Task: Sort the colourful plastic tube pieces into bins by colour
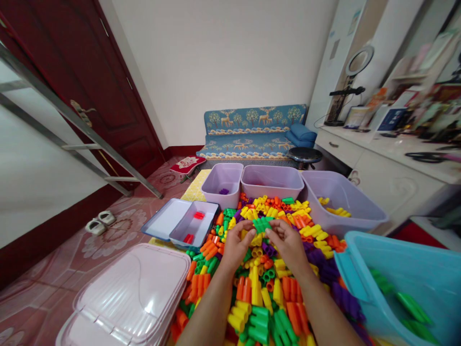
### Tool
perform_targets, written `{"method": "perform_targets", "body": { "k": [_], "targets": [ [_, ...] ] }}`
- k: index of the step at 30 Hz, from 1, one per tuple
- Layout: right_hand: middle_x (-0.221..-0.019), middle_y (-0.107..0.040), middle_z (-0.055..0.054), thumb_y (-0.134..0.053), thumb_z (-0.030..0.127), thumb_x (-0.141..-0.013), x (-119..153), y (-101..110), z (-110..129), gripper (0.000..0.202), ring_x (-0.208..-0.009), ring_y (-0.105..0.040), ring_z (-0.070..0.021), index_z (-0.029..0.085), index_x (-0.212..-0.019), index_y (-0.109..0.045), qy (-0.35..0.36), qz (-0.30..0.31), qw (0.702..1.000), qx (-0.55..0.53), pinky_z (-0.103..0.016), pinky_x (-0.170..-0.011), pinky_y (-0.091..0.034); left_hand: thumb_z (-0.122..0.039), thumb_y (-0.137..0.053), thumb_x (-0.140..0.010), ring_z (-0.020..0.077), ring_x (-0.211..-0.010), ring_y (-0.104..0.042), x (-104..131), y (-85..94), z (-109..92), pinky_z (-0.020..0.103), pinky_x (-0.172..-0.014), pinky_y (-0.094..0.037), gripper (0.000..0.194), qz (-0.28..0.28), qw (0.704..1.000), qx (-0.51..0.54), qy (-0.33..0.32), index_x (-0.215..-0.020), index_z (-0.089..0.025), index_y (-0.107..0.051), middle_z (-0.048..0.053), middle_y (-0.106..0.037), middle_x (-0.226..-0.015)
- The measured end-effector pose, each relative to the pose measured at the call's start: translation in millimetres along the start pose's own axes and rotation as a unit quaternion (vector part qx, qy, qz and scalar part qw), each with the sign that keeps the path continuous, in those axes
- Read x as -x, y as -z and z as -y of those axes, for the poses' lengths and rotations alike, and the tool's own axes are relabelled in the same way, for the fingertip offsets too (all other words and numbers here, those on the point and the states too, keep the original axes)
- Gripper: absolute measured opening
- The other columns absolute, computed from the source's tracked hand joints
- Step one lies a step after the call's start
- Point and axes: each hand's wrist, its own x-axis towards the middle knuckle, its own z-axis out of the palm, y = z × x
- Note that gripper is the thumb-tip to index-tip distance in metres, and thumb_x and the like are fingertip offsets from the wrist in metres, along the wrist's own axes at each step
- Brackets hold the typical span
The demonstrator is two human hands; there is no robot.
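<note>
Between my two hands is a green ridged plastic piece (pixel 262 224). My left hand (pixel 237 241) pinches its left end, and my right hand (pixel 286 241) grips its right end. Both hands hover over a wide pile of plastic pieces in orange, yellow, green and purple, such as the green block (pixel 258 324) near the front. Yellow pieces (pixel 338 212) lie in the purple bin at the right, and a small purple piece (pixel 224 191) is in the back left bin. Red pieces (pixel 188 238) lie in the shallow box at the left.
Lilac bins (pixel 272 170) line the back of the pile. A turquoise bin (pixel 403 247) with green pieces stands at the right. Pale lids (pixel 137 283) are stacked at front left. Beyond are a blue sofa (pixel 248 142), a round black stool (pixel 304 154) and a ladder (pixel 104 154).
</note>
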Motion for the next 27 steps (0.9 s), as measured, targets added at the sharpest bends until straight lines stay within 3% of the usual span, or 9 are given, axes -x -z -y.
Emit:
{"method": "perform_targets", "body": {
  "k": [4, 7, 10, 13, 15, 18, 22, 25, 27],
  "targets": [
    [-0.078, -0.067, -0.004, -0.065, 0.038, -0.075, 4.5, -1.7, 9.9, 0.026, -0.073, -0.065, -0.0198, 0.019, -0.091, -0.058, 0.007, -0.022, 1.000, -0.004, -0.032, -0.068, -0.054, -0.037, -0.061, -0.082, 0.0199, -0.093, -0.063, 0.6, 0.5, -4.6, 0.031, -0.087, -0.048, 0.030, 0.019, 0.998, -0.062, -0.012, -0.102, -0.015, -0.067, 0.007, -0.069, -0.097],
    [-0.087, -0.067, -0.005, -0.064, 0.038, -0.076, 9.7, 1.0, 28.9, 0.029, -0.076, -0.066, -0.0184, 0.019, -0.097, -0.056, 0.025, -0.144, 0.984, -0.098, -0.032, -0.070, -0.054, -0.034, -0.061, -0.082, 0.0200, -0.095, -0.064, 0.6, 0.2, -5.6, 0.032, -0.088, -0.048, 0.025, 0.021, 0.996, -0.088, -0.007, -0.099, -0.017, -0.069, 0.006, -0.070, -0.100],
    [-0.085, -0.065, 0.000, -0.061, 0.033, -0.079, 12.8, 13.4, 50.4, 0.026, -0.066, -0.063, -0.0127, 0.021, -0.100, -0.054, 0.121, -0.344, 0.910, -0.197, -0.029, -0.069, -0.052, -0.030, -0.060, -0.082, 0.0202, -0.096, -0.064, 0.6, -0.3, -4.3, 0.033, -0.089, -0.047, 0.023, 0.018, 0.995, -0.103, -0.001, -0.098, -0.017, -0.069, 0.006, -0.071, -0.100],
    [-0.086, -0.065, 0.001, -0.054, 0.031, -0.082, 13.1, 35.7, 63.7, 0.013, -0.062, -0.060, -0.0114, 0.024, -0.092, -0.051, 0.201, -0.440, 0.835, -0.262, -0.032, -0.071, -0.050, -0.029, -0.059, -0.083, 0.0205, -0.096, -0.064, 0.8, -0.5, -3.4, 0.034, -0.089, -0.048, 0.022, 0.018, 0.994, -0.106, 0.000, -0.098, -0.018, -0.070, 0.007, -0.071, -0.101],
    [-0.100, -0.066, -0.002, -0.047, 0.036, -0.084, 13.1, 51.3, 65.6, 0.012, -0.065, -0.060, -0.0132, 0.025, -0.087, -0.050, 0.180, -0.462, 0.819, -0.287, -0.035, -0.074, -0.049, -0.028, -0.058, -0.083, 0.0208, -0.096, -0.064, 0.9, -0.5, -3.5, 0.034, -0.090, -0.048, 0.022, 0.016, 0.994, -0.108, 0.000, -0.098, -0.018, -0.070, 0.007, -0.071, -0.101],
    [-0.125, -0.058, -0.006, -0.035, 0.045, -0.086, 13.8, 65.7, 59.8, 0.026, -0.074, -0.062, -0.0168, 0.028, -0.096, -0.051, 0.095, -0.489, 0.825, -0.267, -0.038, -0.069, -0.049, -0.028, -0.058, -0.083, 0.0210, -0.097, -0.064, 1.0, -0.3, -4.3, 0.034, -0.090, -0.047, 0.022, 0.015, 0.994, -0.112, 0.001, -0.098, -0.018, -0.070, 0.007, -0.071, -0.101],
    [-0.112, -0.063, -0.006, -0.047, 0.043, -0.080, 11.1, 61.2, 40.4, 0.028, -0.071, -0.061, -0.0154, 0.025, -0.099, -0.056, 0.045, -0.430, 0.876, -0.212, -0.031, -0.061, -0.047, -0.028, -0.058, -0.083, 0.0203, -0.096, -0.064, 1.1, -0.3, -5.5, 0.033, -0.090, -0.047, 0.021, 0.016, 0.992, -0.122, -0.002, -0.096, -0.018, -0.070, 0.006, -0.071, -0.100],
    [-0.096, -0.067, -0.007, -0.055, 0.042, -0.077, 1.5, 52.2, 19.2, 0.028, -0.080, -0.063, -0.0192, 0.020, -0.093, -0.062, 0.019, -0.278, 0.959, -0.057, -0.032, -0.069, -0.049, -0.028, -0.058, -0.082, 0.0201, -0.095, -0.064, 0.9, -0.4, -6.2, 0.033, -0.089, -0.048, 0.020, 0.015, 0.991, -0.132, -0.006, -0.095, -0.018, -0.070, 0.006, -0.071, -0.099],
    [-0.100, -0.068, -0.008, -0.057, 0.039, -0.076, -7.2, 48.5, 4.0, 0.029, -0.094, -0.062, -0.0236, 0.019, -0.097, -0.064, 0.032, -0.161, 0.980, 0.113, -0.040, -0.084, -0.047, -0.028, -0.058, -0.082, 0.0202, -0.095, -0.064, 0.7, -0.4, -6.0, 0.033, -0.089, -0.048, 0.020, 0.017, 0.990, -0.138, -0.009, -0.095, -0.018, -0.070, 0.006, -0.071, -0.099]
  ]
}}
